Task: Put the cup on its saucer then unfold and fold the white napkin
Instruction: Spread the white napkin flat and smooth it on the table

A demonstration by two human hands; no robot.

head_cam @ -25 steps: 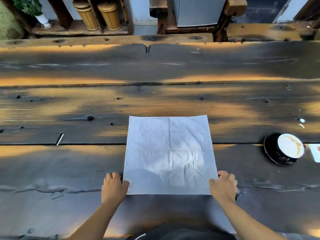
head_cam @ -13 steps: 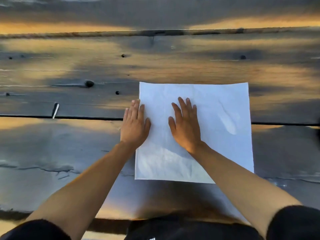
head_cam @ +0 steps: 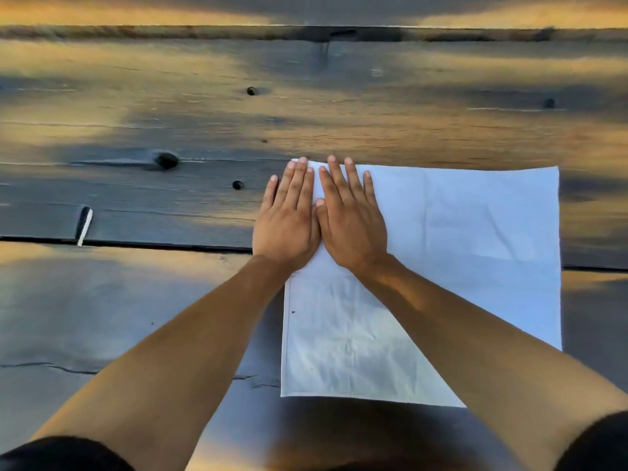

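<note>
- I see a dark, weathered wooden tabletop [head_cam: 142, 300] of wide planks, with knot holes, a long gap between boards, and warm orange light across the far planks.
- The white napkin [head_cam: 458, 266] lies flat and spread open on the tabletop, creased, its near edge close to me.
- My left hand [head_cam: 289, 222] lies palm-down at the napkin's far left corner, fingers straight and together, partly over the edge onto the wood.
- My right hand [head_cam: 350, 222] lies flat on the napkin just beside it, thumbs touching; neither grip holds anything.
</note>
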